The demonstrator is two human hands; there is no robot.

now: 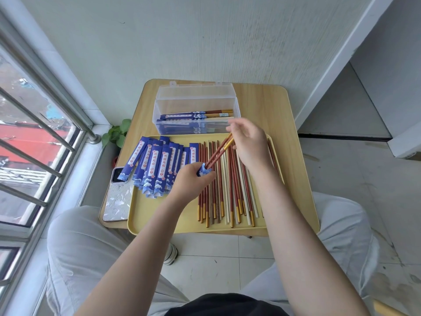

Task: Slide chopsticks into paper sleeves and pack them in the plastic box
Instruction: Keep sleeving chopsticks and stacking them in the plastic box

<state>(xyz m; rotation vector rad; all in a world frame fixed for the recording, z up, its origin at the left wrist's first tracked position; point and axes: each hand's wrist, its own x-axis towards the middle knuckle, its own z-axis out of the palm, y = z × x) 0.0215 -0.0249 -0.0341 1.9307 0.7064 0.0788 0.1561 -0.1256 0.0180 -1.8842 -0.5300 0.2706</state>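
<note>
On the yellow tray (159, 221), loose chopsticks (227, 190) are spread beside a fan of blue paper sleeves (157, 165). A sleeve (203, 171) is gripped in the left hand (193, 181), and a red pair of chopsticks (218, 152), pinched by the right hand (249, 144), is set tips-first into its mouth. Beyond, sleeved pairs (196, 116) are seen in the open plastic box (196, 99) on the table (268, 103).

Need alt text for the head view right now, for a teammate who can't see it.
The right hand slides a red chopstick pair into a blue paper sleeve gripped by the left hand, above a yellow tray of loose chopsticks and empty sleeves. Behind, an open plastic box holds sleeved pairs.
</note>
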